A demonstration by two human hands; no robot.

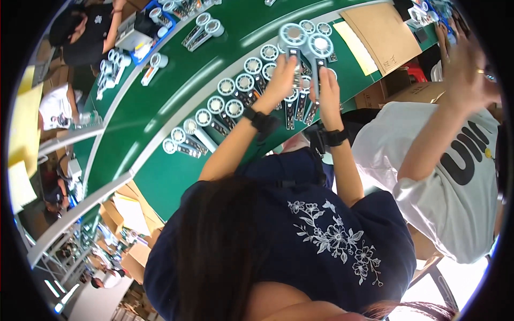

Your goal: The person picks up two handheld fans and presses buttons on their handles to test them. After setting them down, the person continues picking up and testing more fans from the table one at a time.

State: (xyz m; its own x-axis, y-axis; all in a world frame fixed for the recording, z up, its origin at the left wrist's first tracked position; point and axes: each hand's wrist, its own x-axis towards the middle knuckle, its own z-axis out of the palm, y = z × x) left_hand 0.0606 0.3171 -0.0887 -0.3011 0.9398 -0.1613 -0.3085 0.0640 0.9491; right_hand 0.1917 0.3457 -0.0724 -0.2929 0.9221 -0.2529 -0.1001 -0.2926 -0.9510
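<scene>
Over the green work surface, my left hand [281, 81] is closed around the handle of a light blue handheld fan [293, 35], whose round head points away from me. Beside it, my right hand [329, 96] grips the handle of a second handheld fan [320, 46]. The two fan heads are close together; I cannot tell whether they touch. Dark inner parts show along both handles. Below and left of my hands, several similar handheld fans [226, 86] lie in slanting rows, many with exposed boards in their handles.
A co-worker in a white shirt [428, 176] sits close on my right, one hand [467, 75] raised. Brown cardboard [381, 37] and a yellow sheet [355, 48] lie at the far right. Across a metal rail, a green conveyor belt [176, 69] carries more fans [205, 33].
</scene>
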